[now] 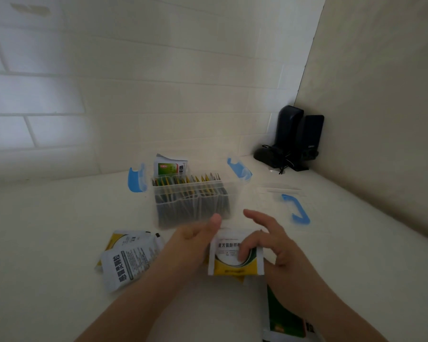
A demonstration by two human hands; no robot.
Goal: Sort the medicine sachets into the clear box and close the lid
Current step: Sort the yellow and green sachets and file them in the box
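Note:
A clear box [190,203] with blue side latches stands open on the white counter, packed with several upright sachets; a green-and-white sachet [171,166] sticks up at its back left. Just in front of it, my left hand [193,240] and my right hand [269,240] both hold a white-and-yellow sachet [232,260], thumb of the left at its top left corner, right fingers across its face. More yellow sachets lie under it. The clear lid [279,193] with a blue handle [297,209] lies flat to the right of the box.
A loose pile of white and yellow sachets [126,257] lies left of my left forearm. A green-and-white packet [284,317] sits under my right forearm at the bottom edge. Two black speakers [297,137] with cables stand in the back right corner against the walls.

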